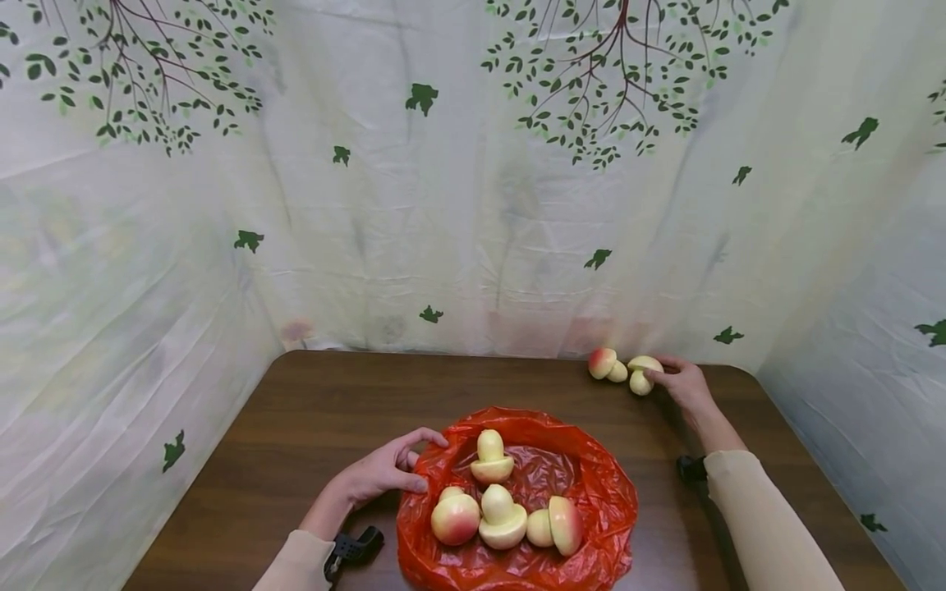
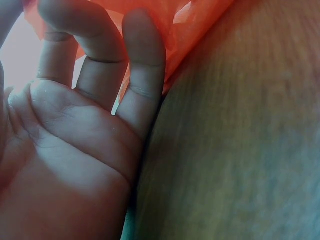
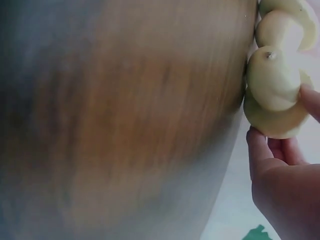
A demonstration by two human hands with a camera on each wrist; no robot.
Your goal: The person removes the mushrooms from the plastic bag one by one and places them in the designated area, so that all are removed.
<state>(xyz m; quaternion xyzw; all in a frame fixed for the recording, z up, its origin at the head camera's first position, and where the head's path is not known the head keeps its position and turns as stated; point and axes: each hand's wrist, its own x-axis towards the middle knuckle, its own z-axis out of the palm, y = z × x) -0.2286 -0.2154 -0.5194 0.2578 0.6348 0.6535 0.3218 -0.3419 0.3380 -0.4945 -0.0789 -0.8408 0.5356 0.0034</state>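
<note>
My right hand point(image 1: 686, 386) grips a mushroom point(image 1: 641, 374), cream-coloured with its stem toward me, at the back right of the table. In the right wrist view, the thumb and fingers are around the cap of this mushroom point(image 3: 274, 80). Just left of it lies another mushroom point(image 1: 603, 364) with a red-blushed cap. A red plastic bag point(image 1: 621, 492) stands spread open at the front, with several similar mushrooms point(image 1: 502, 521) inside. My left hand point(image 1: 380, 469) holds the bag's left rim; in the left wrist view, bent fingers point(image 2: 145, 65) lie against the red plastic.
The brown wooden table point(image 1: 355, 386) reaches back to a pale curtain point(image 1: 458, 205) printed with leaves and branches, which also hangs at both sides. Dark bands point(image 1: 355, 546) are worn on both wrists.
</note>
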